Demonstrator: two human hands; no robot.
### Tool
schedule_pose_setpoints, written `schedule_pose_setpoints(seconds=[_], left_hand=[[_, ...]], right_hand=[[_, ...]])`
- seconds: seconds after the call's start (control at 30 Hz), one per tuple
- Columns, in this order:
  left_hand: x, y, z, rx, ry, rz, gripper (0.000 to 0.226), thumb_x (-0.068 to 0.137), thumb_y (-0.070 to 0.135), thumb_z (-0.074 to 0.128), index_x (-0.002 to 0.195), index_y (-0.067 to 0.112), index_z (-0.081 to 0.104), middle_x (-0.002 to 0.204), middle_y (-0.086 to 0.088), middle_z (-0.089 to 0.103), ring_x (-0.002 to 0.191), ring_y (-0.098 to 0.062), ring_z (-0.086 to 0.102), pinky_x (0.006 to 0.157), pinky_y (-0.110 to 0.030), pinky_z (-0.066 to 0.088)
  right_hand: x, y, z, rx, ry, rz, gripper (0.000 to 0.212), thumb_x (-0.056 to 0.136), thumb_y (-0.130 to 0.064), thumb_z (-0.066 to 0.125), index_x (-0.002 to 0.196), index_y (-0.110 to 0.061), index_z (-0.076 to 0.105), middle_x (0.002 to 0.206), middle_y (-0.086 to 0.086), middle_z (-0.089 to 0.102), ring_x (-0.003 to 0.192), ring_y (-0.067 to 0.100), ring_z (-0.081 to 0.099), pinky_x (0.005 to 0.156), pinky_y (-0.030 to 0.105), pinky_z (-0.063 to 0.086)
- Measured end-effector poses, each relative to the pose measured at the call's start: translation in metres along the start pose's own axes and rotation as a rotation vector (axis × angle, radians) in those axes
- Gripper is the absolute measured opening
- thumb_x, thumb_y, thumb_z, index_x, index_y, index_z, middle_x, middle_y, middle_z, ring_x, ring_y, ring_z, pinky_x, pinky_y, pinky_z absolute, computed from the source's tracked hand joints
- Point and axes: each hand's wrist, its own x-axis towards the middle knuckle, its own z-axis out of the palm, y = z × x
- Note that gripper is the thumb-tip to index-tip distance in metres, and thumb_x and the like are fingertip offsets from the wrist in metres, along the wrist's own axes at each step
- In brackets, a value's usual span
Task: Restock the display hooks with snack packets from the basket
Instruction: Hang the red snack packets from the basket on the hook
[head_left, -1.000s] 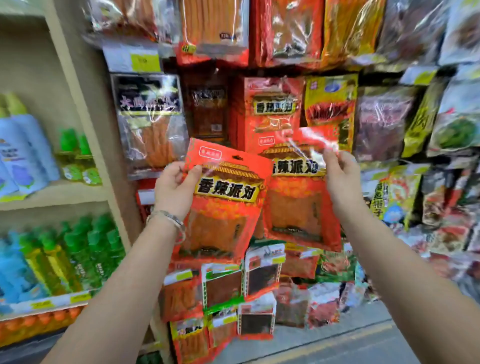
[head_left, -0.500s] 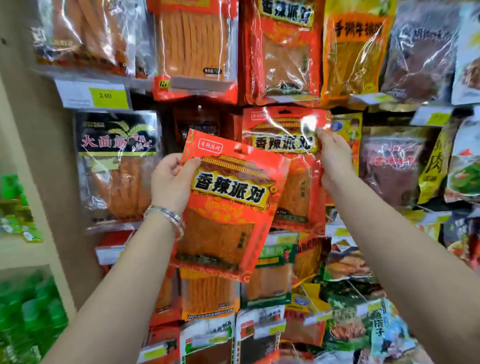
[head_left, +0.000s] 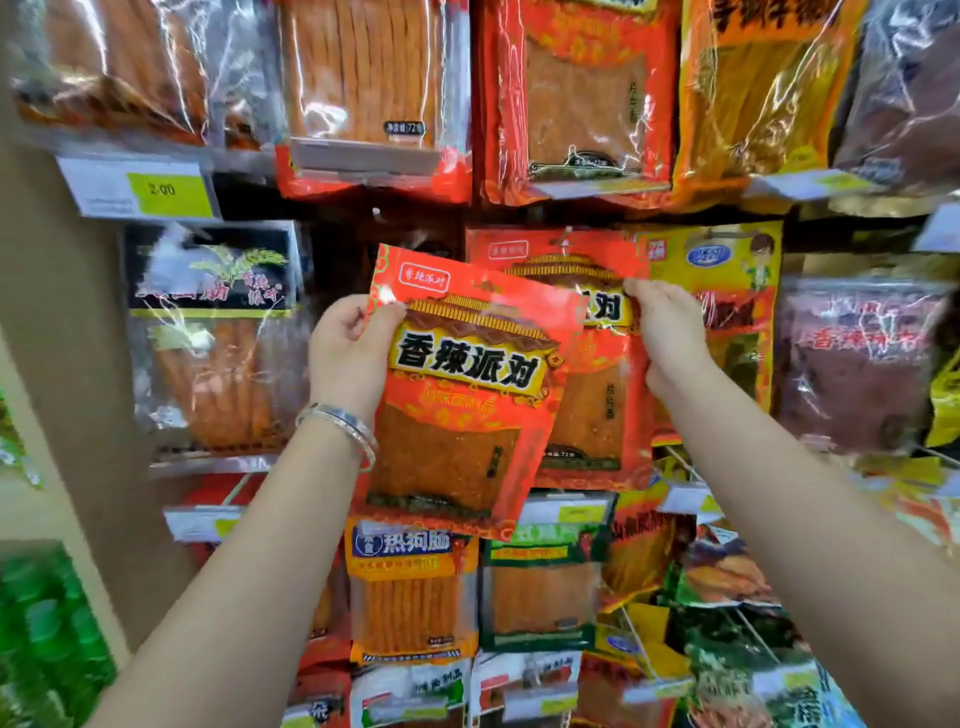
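My left hand grips a red snack packet by its upper left edge and holds it tilted in front of the display wall. Behind it hangs a second, identical red packet, partly covered by the first. My right hand pinches that second packet near its upper right side, up by the hook row. A dark gap with a bare hook shows just above the held packet. The basket is out of view.
Hanging snack packets crowd the wall above, below and to the right, with a black-topped packet at left. A yellow price tag sits on the rail at upper left. A beige shelf post and green bottles stand at far left.
Both hands have risen toward the middle hook row with their packets. The right-hand packet now lies flat against the display, and the view has tilted up and closer.
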Motion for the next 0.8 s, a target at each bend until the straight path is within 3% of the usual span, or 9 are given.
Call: schedule_pose_setpoints(seconds=[0.1, 0.23, 0.33, 0.47, 0.53, 0.6, 0.67, 0.77, 0.8], left_hand=[[-0.003, -0.002, 0.009, 0.039, 0.041, 0.021, 0.013, 0.082, 0.02, 0.065, 0.069, 0.021, 0.06, 0.058, 0.011, 0.064, 0.053, -0.005, 0.058, 0.048, -0.021, 0.047], [-0.01, -0.003, 0.023, 0.062, 0.082, 0.031, 0.017, 0.082, 0.02, 0.065, 0.066, 0.022, 0.06, 0.056, 0.014, 0.063, 0.051, 0.0, 0.057, 0.048, -0.017, 0.046], [-0.015, -0.003, 0.034, 0.048, 0.104, 0.034, 0.014, 0.083, 0.021, 0.064, 0.069, 0.025, 0.061, 0.062, 0.011, 0.064, 0.057, -0.005, 0.059, 0.056, -0.026, 0.048], [-0.021, -0.001, 0.056, 0.028, 0.073, 0.057, 0.014, 0.087, 0.018, 0.062, 0.074, 0.022, 0.059, 0.06, 0.012, 0.064, 0.058, -0.005, 0.058, 0.057, -0.026, 0.048], [-0.023, 0.0, 0.067, 0.002, 0.046, 0.059, 0.009, 0.088, 0.014, 0.061, 0.081, 0.019, 0.059, 0.062, 0.011, 0.066, 0.058, -0.003, 0.059, 0.058, -0.023, 0.049], [-0.023, 0.002, 0.074, 0.034, 0.005, 0.105, 0.013, 0.088, 0.008, 0.061, 0.097, 0.015, 0.057, 0.077, 0.003, 0.067, 0.068, -0.006, 0.06, 0.069, -0.027, 0.049], [-0.02, 0.006, 0.077, 0.145, -0.07, 0.203, 0.04, 0.087, 0.001, 0.06, 0.12, 0.02, 0.049, 0.104, -0.001, 0.065, 0.09, -0.008, 0.062, 0.085, -0.027, 0.048], [-0.016, 0.016, 0.082, 0.401, -0.159, 0.412, 0.06, 0.089, 0.01, 0.055, 0.14, 0.03, 0.033, 0.131, 0.02, 0.042, 0.118, 0.007, 0.043, 0.102, -0.013, 0.032], [-0.014, 0.019, 0.084, 0.478, -0.186, 0.479, 0.061, 0.089, 0.014, 0.053, 0.143, 0.03, 0.03, 0.137, 0.019, 0.035, 0.127, 0.005, 0.033, 0.107, -0.013, 0.023]], right_hand=[[0.007, 0.01, -0.004, -0.025, -0.024, -0.035, 0.018, 0.088, -0.022, 0.061, 0.074, -0.013, 0.056, 0.068, 0.002, 0.048, 0.069, 0.017, 0.047, 0.065, 0.03, 0.037], [0.01, 0.015, -0.008, -0.084, 0.045, -0.181, 0.026, 0.083, -0.025, 0.07, 0.092, -0.02, 0.046, 0.082, -0.001, 0.05, 0.073, 0.012, 0.049, 0.066, 0.013, 0.039], [0.007, 0.015, -0.012, -0.111, 0.041, -0.234, 0.022, 0.085, -0.031, 0.068, 0.086, -0.028, 0.045, 0.088, 0.0, 0.052, 0.078, 0.007, 0.05, 0.074, 0.017, 0.04], [-0.005, 0.009, -0.01, 0.089, -0.325, -0.066, 0.029, 0.09, -0.048, 0.049, 0.079, -0.03, 0.07, 0.067, -0.02, 0.067, 0.061, -0.006, 0.06, 0.056, 0.01, 0.044], [-0.005, 0.011, -0.009, 0.065, -0.347, -0.101, 0.023, 0.086, -0.046, 0.057, 0.075, -0.03, 0.07, 0.076, -0.018, 0.067, 0.074, -0.002, 0.061, 0.069, 0.016, 0.044], [-0.001, 0.008, -0.012, 0.08, -0.29, -0.14, 0.024, 0.087, -0.04, 0.062, 0.072, -0.021, 0.064, 0.075, -0.01, 0.059, 0.077, 0.006, 0.055, 0.075, 0.026, 0.041], [0.005, 0.0, -0.013, 0.102, -0.268, -0.197, 0.023, 0.09, -0.034, 0.061, 0.078, -0.014, 0.062, 0.074, -0.006, 0.062, 0.075, 0.005, 0.055, 0.071, 0.027, 0.044], [0.013, -0.016, -0.013, 0.05, -0.252, -0.276, 0.034, 0.089, -0.034, 0.059, 0.087, 0.0, 0.058, 0.086, 0.018, 0.063, 0.081, 0.017, 0.055, 0.078, 0.043, 0.047], [0.016, -0.021, -0.013, 0.039, -0.246, -0.297, 0.031, 0.09, -0.033, 0.058, 0.086, -0.002, 0.059, 0.087, 0.017, 0.063, 0.083, 0.019, 0.056, 0.081, 0.045, 0.047]])
